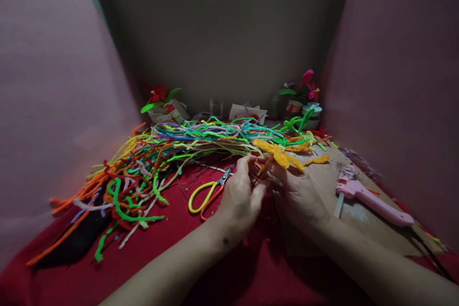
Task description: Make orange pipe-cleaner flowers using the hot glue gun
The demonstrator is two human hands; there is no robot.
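Observation:
Both hands meet at an orange-yellow pipe-cleaner flower (281, 157) with long petals. My right hand (292, 191) has its fingers closed around the flower's base from the right. From the left, my left hand (245, 191) pinches near the same spot, where a thin dark stem shows between the fingers. Just left of that hand lie scissors (210, 196) with one yellow and one red handle loop. A loose orange pipe-cleaner piece (316, 160) rests on the board to the right of the flower. The fingertips are partly hidden behind the hands.
A big heap of coloured pipe cleaners (201, 138) spreads across the back and left of the red cloth (172, 267). On the right, a pink glue gun (373, 201) lies on a brown board (322, 181). Behind stand finished flowers (308, 81) and a small jar (311, 111).

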